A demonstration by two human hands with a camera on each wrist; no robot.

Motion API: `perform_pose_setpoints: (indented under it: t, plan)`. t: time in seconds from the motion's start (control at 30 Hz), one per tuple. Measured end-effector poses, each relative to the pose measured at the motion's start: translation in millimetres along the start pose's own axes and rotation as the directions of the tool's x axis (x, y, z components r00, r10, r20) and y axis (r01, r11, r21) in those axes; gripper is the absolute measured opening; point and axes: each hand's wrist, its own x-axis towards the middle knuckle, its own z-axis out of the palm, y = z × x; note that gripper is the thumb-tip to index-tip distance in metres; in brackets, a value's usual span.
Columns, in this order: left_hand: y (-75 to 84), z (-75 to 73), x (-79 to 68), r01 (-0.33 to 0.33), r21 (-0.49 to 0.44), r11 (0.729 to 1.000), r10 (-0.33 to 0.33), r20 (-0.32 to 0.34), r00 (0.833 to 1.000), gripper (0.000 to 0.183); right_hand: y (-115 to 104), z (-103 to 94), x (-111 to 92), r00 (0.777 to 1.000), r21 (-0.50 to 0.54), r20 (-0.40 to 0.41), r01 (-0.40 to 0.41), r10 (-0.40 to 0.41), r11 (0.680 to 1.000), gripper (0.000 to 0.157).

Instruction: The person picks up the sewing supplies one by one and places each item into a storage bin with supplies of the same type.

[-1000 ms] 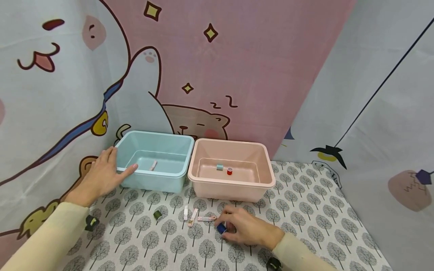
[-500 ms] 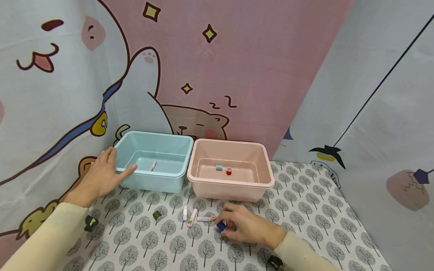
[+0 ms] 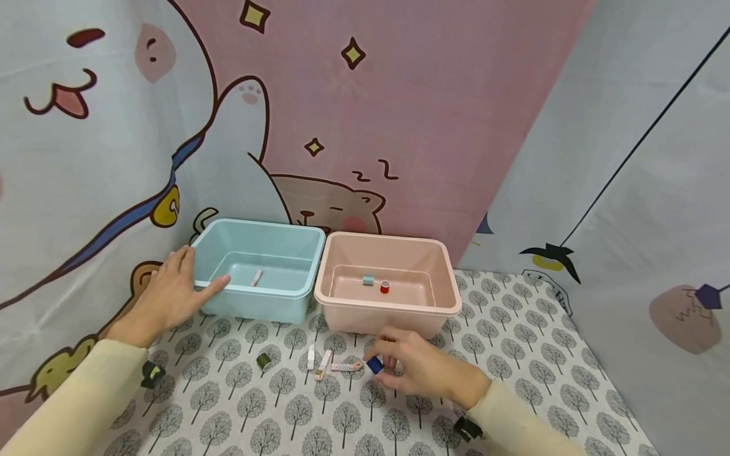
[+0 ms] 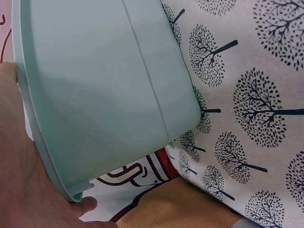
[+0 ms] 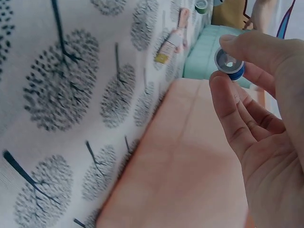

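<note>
Between thumb and fingertips my right hand [image 3: 419,364] pinches a dark blue spool of thread [image 3: 375,365], held a little above the cloth. In the right wrist view, the hollow end of that spool [image 5: 230,63] faces the camera. My left hand [image 3: 165,294] rests at the left corner of the light blue bin [image 3: 262,304], its fingers along the rim and the thumb stretched over the front edge. Several slim pink-and-white pieces, which look like nail clippers [image 3: 323,365], lie left of my right hand. A dark green spool [image 3: 264,361] sits farther left on the cloth.
A pink bin [image 3: 388,322] stands right beside the blue one, with a light blue spool [image 3: 368,280] and a red spool [image 3: 384,287] inside. One clipper-like piece [image 3: 257,277] lies in the blue bin. Tree-print cloth [image 3: 296,418] covers the table; patterned curtains hang behind.
My right hand has risen slightly and shifted toward the pink bin, lifting the blue spool away from the cloth. The left hand stays at the blue bin.
</note>
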Motion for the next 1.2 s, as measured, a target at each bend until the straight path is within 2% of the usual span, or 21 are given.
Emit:
perform_pose_setpoints:
  t: [0.17, 0.4, 0.53, 0.73, 0.93, 1.03, 1.2]
  plan:
    - [-1.3, -0.5, 0.4, 0.0, 0.002, 1.0, 0.0, -0.002, 1.0, 0.126, 0, -8.4, 2, 0.999, -0.033, -0.03, 0.028, -0.029, 0.999, 0.035]
    - [-2.3, -0.1, 0.9, -0.003, 0.005, 1.0, 0.003, -0.005, 1.0, 0.126, -2, -24.6, 3, 1.0, -0.063, -0.023, -0.008, 0.007, 0.998, 0.032]
    - [-1.8, -0.3, 0.5, 0.0, 0.0, 1.0, 0.0, -0.007, 1.0, 0.126, -2, -34.2, 6, 0.999, -0.091, -0.033, -0.002, -0.001, 0.996, 0.029]
    - [-0.3, -0.1, 0.7, 0.0, -0.006, 1.0, 0.0, -0.013, 1.0, 0.126, 0, -48.4, 10, 0.995, -0.116, -0.085, 0.042, -0.052, 0.992, 0.026]
    - [1.5, -0.2, 0.7, -0.003, -0.007, 1.0, 0.003, -0.018, 1.0, 0.125, 5, -66.7, 15, 0.989, -0.12, -0.129, 0.061, -0.076, 0.991, 0.033]
    - [1.6, -0.6, 0.2, -0.002, -0.011, 1.0, 0.002, -0.015, 1.0, 0.124, 8, -76.7, 17, 0.983, -0.148, -0.159, 0.068, -0.092, 0.987, 0.035]
    - [1.2, -1.3, 0.1, -0.002, -0.01, 1.0, 0.002, -0.008, 1.0, 0.125, 14, -93.3, 21, 0.974, -0.135, -0.201, 0.083, -0.109, 0.987, 0.036]
